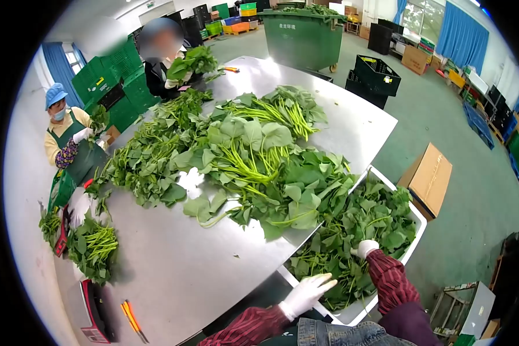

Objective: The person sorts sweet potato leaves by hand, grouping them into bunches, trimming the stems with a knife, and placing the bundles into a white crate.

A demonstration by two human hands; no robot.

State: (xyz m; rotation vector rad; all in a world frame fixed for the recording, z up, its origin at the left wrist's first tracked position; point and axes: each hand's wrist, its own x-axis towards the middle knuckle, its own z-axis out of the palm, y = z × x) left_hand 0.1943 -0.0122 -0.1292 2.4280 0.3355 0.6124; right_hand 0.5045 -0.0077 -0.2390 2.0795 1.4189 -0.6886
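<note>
A white bin (pixel 419 226) filled with loose leafy greens (pixel 380 216) stands against the table's near right corner. My right hand (pixel 365 248), in a white glove, is down among these greens with its fingers curled around some of them; leaves partly hide the fingertips. Over the bin's near left edge is my left hand (pixel 305 295), also gloved, its fingers stretched out and nothing held. Just beyond the bin, a large heap of leafy greens with pale green stems (pixel 254 164) covers the middle of the metal table (pixel 179 262).
Greens bundles (pixel 94 248) lie at the table's left by a red-and-black scale (pixel 92 311) and an orange-handled knife (pixel 134 320). Two people (pixel 69 132) handle greens across the table. A cardboard box (pixel 429 180), black crates (pixel 377 78) and a green wheeled bin (pixel 303 39) stand beyond.
</note>
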